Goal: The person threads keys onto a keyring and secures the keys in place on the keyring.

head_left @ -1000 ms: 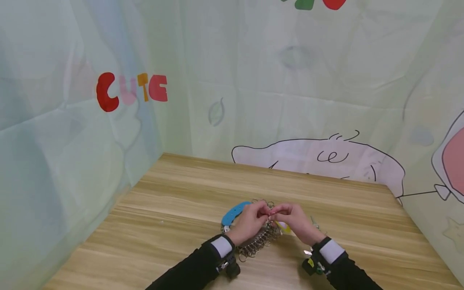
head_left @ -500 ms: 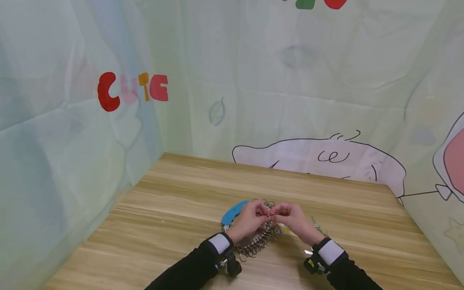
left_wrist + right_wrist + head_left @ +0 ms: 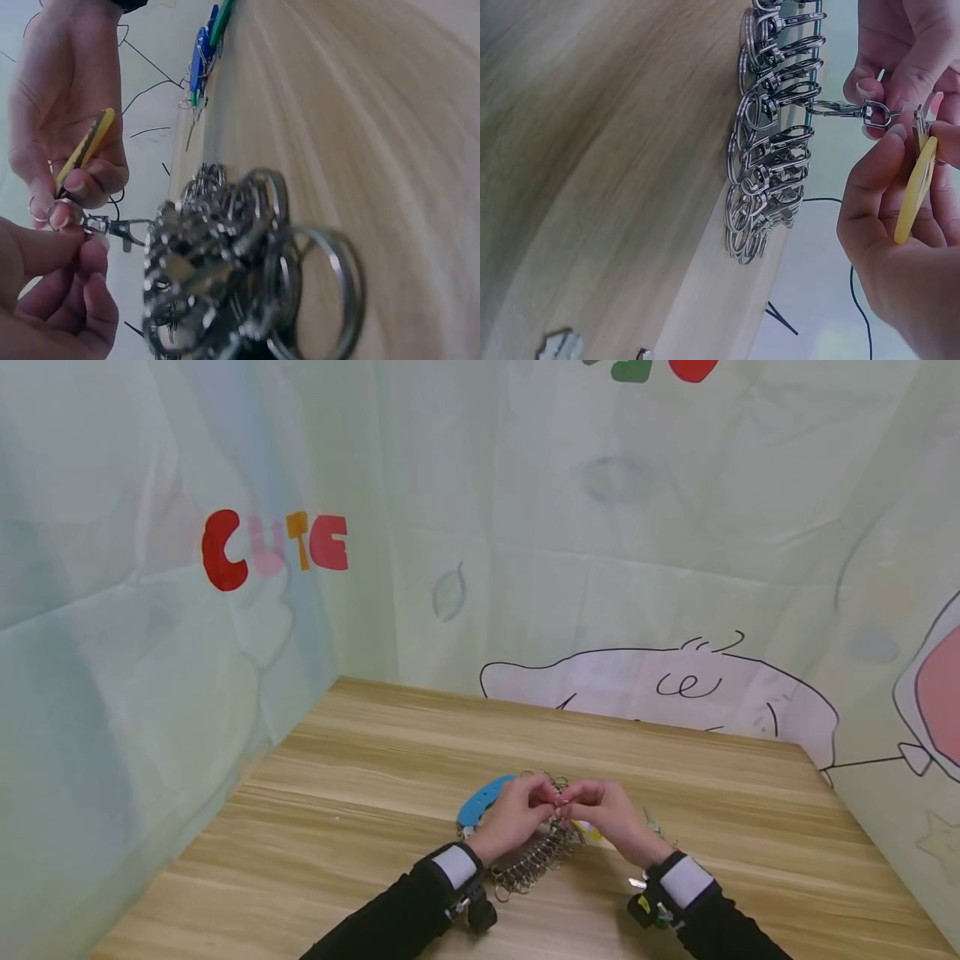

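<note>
Metal ring (image 3: 67,200) sitting between the fingertips of both hands, a clasp (image 3: 847,110) running from that pinch back to a row of metal clasps (image 3: 525,867). Yellow piece (image 3: 916,199), probably a key, lying against the ring. Left hand (image 3: 513,818) pinching ring and clasp end; right hand (image 3: 611,818) gripping the yellow piece between thumb and fingers — fingertips meeting, palms apart. Over the last second almost nothing is shifting: both hands are keeping their place above the row, so the same fine work at the ring appears to be continuing. Whether the yellow piece is threaded on — cannot tell, fingers covering the contact. Row is lying on the wooden table (image 3: 375,760), just below the hands; blue strip (image 3: 483,802) curving beside the left hand.
</note>
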Motion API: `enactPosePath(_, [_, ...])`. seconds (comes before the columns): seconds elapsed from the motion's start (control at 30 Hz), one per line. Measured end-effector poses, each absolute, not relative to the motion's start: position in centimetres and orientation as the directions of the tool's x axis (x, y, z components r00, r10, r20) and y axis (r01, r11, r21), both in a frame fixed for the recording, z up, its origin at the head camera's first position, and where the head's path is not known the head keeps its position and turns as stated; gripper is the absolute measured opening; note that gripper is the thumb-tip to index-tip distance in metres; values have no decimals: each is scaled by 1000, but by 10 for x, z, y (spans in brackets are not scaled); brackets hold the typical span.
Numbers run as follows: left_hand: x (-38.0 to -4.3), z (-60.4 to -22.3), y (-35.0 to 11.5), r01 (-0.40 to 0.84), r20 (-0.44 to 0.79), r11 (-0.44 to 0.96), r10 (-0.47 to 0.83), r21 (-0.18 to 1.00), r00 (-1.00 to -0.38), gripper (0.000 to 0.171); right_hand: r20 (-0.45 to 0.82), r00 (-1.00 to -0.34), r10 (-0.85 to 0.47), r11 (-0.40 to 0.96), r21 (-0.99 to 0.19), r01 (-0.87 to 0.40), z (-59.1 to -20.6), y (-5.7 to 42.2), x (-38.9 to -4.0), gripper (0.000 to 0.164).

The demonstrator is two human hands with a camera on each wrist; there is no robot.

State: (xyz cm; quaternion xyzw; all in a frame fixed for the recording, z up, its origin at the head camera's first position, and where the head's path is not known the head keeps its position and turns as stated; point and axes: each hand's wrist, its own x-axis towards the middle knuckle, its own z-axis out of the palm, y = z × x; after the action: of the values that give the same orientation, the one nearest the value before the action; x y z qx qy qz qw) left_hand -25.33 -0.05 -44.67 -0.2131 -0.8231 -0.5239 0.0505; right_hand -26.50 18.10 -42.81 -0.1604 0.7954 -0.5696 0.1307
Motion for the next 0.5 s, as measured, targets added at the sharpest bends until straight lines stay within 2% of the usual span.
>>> enactPosePath(0.13, [-254,-446,0,385,292,361,285,849,-913,12,-18,-911,-413,311,-943,-122,-427,180,-264,20])
enactPosePath(0.37, [-254,-441,0,280,191,328,277,902,-942,9,-14,-906,-424,301,-945,-127,-426,180,-263,20])
enactPosePath(0.5, [-254,-440,-1,310,216,330,292,891,-932,9,-28,-905,-425,290,-951,-107,-427,181,-264,21])
